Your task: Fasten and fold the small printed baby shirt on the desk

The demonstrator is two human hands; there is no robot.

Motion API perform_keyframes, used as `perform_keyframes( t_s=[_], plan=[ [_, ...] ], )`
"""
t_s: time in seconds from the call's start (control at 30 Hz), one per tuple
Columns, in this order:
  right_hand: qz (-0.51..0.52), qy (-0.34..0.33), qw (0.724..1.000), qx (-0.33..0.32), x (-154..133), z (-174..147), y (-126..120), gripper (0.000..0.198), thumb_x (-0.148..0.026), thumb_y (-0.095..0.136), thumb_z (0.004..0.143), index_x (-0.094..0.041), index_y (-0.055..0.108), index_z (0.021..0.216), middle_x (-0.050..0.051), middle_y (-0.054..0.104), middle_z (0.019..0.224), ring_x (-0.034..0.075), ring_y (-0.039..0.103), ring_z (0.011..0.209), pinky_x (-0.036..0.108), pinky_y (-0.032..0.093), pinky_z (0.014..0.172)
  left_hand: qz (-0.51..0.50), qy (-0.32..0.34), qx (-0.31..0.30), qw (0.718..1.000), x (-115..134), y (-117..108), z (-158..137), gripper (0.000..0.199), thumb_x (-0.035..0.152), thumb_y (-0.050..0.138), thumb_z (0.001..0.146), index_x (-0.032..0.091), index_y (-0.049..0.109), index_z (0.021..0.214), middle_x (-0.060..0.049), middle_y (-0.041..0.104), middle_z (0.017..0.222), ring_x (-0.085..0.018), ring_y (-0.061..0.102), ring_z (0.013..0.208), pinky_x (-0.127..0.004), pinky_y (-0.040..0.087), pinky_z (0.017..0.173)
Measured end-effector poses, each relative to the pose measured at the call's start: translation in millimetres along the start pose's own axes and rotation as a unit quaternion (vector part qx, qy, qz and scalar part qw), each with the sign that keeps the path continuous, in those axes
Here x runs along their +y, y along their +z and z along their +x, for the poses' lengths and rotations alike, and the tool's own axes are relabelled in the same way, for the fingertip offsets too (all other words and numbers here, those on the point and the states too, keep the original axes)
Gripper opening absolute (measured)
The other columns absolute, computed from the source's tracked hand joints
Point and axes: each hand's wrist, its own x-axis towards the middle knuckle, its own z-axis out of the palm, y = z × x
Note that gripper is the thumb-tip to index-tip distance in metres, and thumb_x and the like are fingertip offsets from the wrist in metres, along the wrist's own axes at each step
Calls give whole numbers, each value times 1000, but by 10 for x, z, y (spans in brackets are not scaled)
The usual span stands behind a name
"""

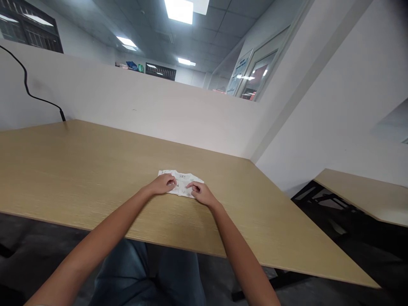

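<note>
A small white baby top (182,180) with a faint print lies spread on the wooden table (105,170) in front of me. At its upper middle, near the neckline, is a small dark label print. My left hand (165,183) rests over the left side of the top, its fingers curled in towards the thumb on the cloth. On the right side, my right hand (203,193) has its thumb and index finger brought together at the fabric, the other fingers bent under. The cloth beneath both hands is partly hidden.
A low white partition (165,108) runs along the table's far edge, meeting a white wall (318,106) at the right. A black cable (26,85) hangs down at the left. Another table (363,193) stands to the right. My legs (153,272) are under the front edge.
</note>
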Motion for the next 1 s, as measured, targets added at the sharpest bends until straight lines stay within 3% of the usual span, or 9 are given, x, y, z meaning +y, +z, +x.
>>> perform_keyframes(
  t_s=[0.4, 1.0],
  plan=[
    [-13, -23, 1000, 14, 70, 22, 19, 37, -15, 53, 68, -18, 75, 99, -3, 47, 72, 13, 43, 67, 26, 34, 65, 1, -3, 2, 1000, 8, 0, -4, 23, 29, 58, 84, 18, 75, 96, -5, 69, 90, -18, 61, 81, -27, 44, 75],
    [-8, -19, 1000, 13, 128, 28, 28, 36, -16, 53, 71, -18, 75, 100, -2, 51, 73, 13, 43, 67, 25, 35, 64, 1, -6, -5, 1000, 64, -33, -11, 23, 27, 57, 84, 17, 75, 96, -6, 69, 90, -19, 61, 82, -28, 44, 75]
  ],
)
